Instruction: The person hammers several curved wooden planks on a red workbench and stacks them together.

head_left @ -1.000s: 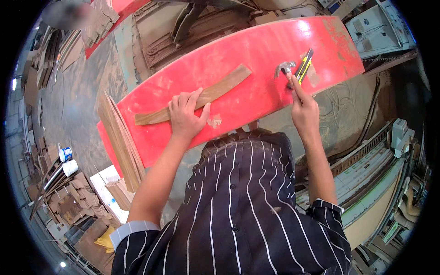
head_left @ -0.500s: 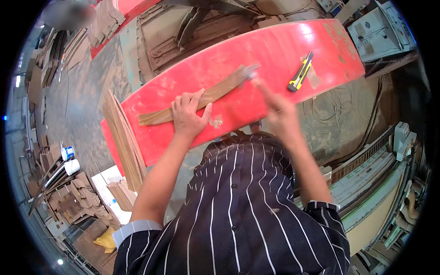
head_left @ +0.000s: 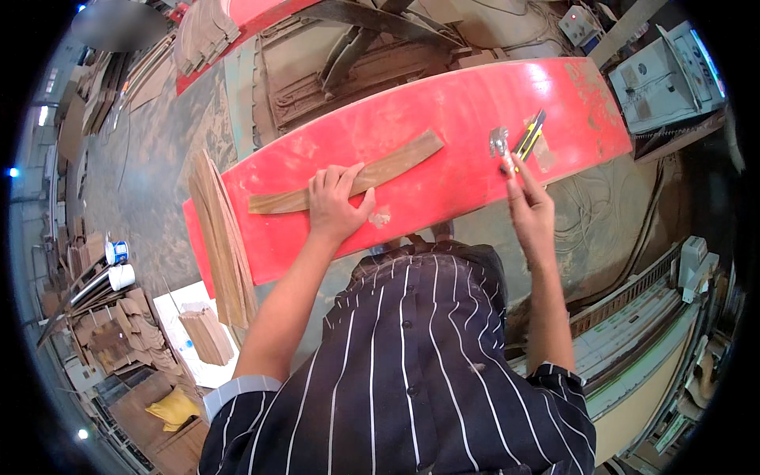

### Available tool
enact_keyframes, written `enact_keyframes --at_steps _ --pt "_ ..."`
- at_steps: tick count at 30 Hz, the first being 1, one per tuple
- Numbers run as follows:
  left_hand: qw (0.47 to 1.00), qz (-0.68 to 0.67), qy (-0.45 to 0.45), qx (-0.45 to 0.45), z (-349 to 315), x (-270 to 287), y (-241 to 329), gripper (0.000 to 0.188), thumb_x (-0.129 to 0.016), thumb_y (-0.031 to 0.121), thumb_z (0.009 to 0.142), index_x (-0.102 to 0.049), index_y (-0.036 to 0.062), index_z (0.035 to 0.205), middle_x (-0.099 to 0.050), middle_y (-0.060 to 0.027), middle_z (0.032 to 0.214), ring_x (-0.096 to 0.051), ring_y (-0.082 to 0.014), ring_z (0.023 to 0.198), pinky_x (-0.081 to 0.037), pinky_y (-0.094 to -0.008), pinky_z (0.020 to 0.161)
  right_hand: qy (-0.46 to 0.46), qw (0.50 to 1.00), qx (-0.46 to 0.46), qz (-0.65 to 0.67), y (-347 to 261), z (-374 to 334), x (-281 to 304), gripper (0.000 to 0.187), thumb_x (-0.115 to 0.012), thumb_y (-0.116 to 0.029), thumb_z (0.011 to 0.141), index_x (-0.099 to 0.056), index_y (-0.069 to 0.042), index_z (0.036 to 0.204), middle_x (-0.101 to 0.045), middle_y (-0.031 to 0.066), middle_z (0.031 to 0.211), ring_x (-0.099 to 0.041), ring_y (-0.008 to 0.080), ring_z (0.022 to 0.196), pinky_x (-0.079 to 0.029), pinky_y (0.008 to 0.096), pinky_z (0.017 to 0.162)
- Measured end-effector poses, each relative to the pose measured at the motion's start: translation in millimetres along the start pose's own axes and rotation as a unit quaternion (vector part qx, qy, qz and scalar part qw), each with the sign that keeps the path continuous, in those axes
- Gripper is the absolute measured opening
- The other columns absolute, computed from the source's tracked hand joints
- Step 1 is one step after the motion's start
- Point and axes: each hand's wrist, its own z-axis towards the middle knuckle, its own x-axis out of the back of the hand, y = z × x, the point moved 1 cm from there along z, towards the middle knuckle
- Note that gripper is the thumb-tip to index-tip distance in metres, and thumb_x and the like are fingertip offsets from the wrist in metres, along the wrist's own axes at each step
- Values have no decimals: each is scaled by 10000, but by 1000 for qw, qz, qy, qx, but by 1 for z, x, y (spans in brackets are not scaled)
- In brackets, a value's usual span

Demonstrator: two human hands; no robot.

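Observation:
A curved brown wooden strip point(head_left: 400, 161) lies on the red tabletop point(head_left: 443, 190). My left hand point(head_left: 336, 202) grips it near its middle, the fingers over the far edge and the thumb apart on the near side. In my right hand point(head_left: 532, 212) is a hammer point(head_left: 499, 142), its metal head raised to the right of the strip and apart from it. Most of the hammer's handle is hidden by my fingers. A yellow and black utility knife point(head_left: 529, 138) lies just beyond the hammer, partly covered by it and my hand.
Long wooden strips point(head_left: 214, 237) lean in a bundle over the table's left end. Beyond the right end stands a grey machine box point(head_left: 657, 79). A stack of panels point(head_left: 633, 332) lies at lower right. Cut wood pieces point(head_left: 207, 336) rest on a white sheet at lower left.
The hammer has moved right, away from the strip's right end, to beside the utility knife. My left hand stays on the strip. The whole view has shifted slightly.

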Motion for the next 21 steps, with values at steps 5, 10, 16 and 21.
enact_keyframes --at_steps 5,10,16,21 --pt "995 -60 -40 -73 -1 13 -4 503 -858 223 815 -817 126 1306 -729 -76 1212 -673 -322 1227 -495 -502 1145 -4 993 -88 80 24 -28 -14 419 -749 -180 1169 -659 0 1536 -647 -39 867 -523 34 630 -372 231 529" --pt "993 -66 -60 -76 6 34 -18 359 -821 183 818 -832 126 1172 -745 -65 1197 -678 -340 1263 -488 -508 1181 -40 984 -137 108 21 -37 -2 383 -691 -169 1204 -697 -11 1553 -640 -31 882 -579 51 718 -444 254 600" --pt "989 -113 -8 98 10 11 -35 56 -759 223 960 -789 175 959 -775 -17 1025 -714 -315 1138 -503 -509 1132 -173 979 -101 -30 5 -36 -3 572 -643 -67 1210 -590 -147 1774 -491 -73 913 -438 58 799 -421 244 719" --pt "980 7 56 191 31 -30 -21 461 -754 367 1049 -701 121 1435 -725 -121 1344 -637 -368 1345 -449 -559 1232 -204 974 -72 -61 4 -12 -10 539 -620 2 1194 -653 -116 1719 -639 -37 975 -535 60 849 -478 268 756"
